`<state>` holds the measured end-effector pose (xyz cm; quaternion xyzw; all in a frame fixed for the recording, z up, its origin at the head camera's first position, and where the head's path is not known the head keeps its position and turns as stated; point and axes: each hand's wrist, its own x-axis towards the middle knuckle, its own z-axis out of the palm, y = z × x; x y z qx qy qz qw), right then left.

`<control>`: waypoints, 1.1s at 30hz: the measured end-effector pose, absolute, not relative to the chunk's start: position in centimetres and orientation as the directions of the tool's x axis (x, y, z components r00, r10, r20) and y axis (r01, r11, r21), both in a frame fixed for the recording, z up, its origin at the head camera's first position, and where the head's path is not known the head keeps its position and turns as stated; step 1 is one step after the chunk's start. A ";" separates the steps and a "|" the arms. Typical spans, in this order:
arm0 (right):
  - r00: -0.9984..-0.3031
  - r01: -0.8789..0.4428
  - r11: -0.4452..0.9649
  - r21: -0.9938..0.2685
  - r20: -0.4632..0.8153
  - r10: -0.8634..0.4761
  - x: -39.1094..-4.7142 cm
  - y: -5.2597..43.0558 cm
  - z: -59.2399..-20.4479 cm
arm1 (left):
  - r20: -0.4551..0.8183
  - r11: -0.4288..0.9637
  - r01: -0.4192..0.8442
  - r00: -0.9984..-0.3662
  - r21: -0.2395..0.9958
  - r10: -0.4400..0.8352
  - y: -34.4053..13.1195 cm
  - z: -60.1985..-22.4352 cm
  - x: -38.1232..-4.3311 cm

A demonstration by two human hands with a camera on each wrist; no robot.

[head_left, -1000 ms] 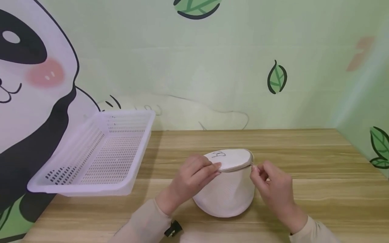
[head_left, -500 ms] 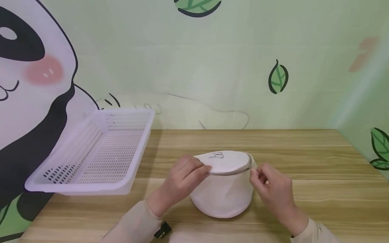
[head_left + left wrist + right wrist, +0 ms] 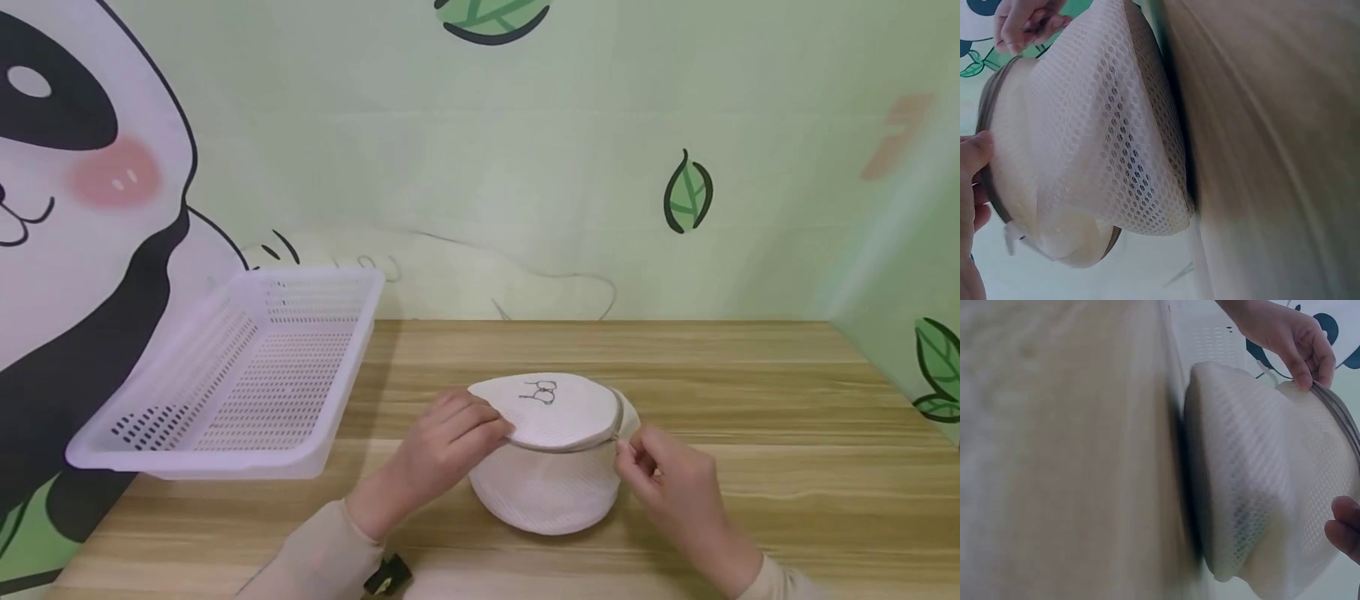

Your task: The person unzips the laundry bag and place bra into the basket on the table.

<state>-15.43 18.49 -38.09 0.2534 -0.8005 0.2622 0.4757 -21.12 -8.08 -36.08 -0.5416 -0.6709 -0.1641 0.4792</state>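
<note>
A round white mesh laundry bag (image 3: 543, 492) with a grey zip around its top stands on the wooden table in the head view. A small line drawing marks its pale lid. My left hand (image 3: 450, 437) pinches the lid's rim at the left. At the right front of the rim, my right hand (image 3: 675, 483) has its thumb and forefinger pinched at the zip's pull, mostly hidden by the fingertips. The left wrist view shows the mesh side (image 3: 1110, 125) up close, with a pale tab (image 3: 1011, 239) on the rim near my left thumb.
A white perforated plastic basket (image 3: 277, 400) stands at the left of the table (image 3: 795, 417). Behind the table rises a pale green wall (image 3: 480, 167) printed with a panda and leaves. A small black object (image 3: 387, 575) is beside my left sleeve.
My right hand has drawn along the rim toward the front. My left hand has shifted left with the rim, and the lid has tilted to show more of its drawing.
</note>
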 end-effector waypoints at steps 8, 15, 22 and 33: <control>-0.410 -0.666 0.724 -0.179 0.899 -0.155 -15.3 18.3 -39.0 | 0.765 0.379 0.894 -0.069 -0.237 0.641 -8.7 -36.5 -21.1; -0.431 -0.663 0.723 -0.193 0.888 -0.158 -15.2 18.1 -39.3 | 0.753 0.356 0.925 -0.139 -0.134 0.643 -9.3 -36.8 -21.7; -0.435 -0.691 0.696 -0.192 0.880 -0.189 -15.2 17.6 -39.6 | 0.754 0.388 0.918 -0.197 -0.082 0.626 -9.8 -37.3 -22.3; -0.491 -0.715 0.654 -0.248 0.843 -0.217 -14.6 16.9 -39.4 | 0.718 0.429 0.897 -0.231 -0.103 0.656 -9.8 -37.7 -22.6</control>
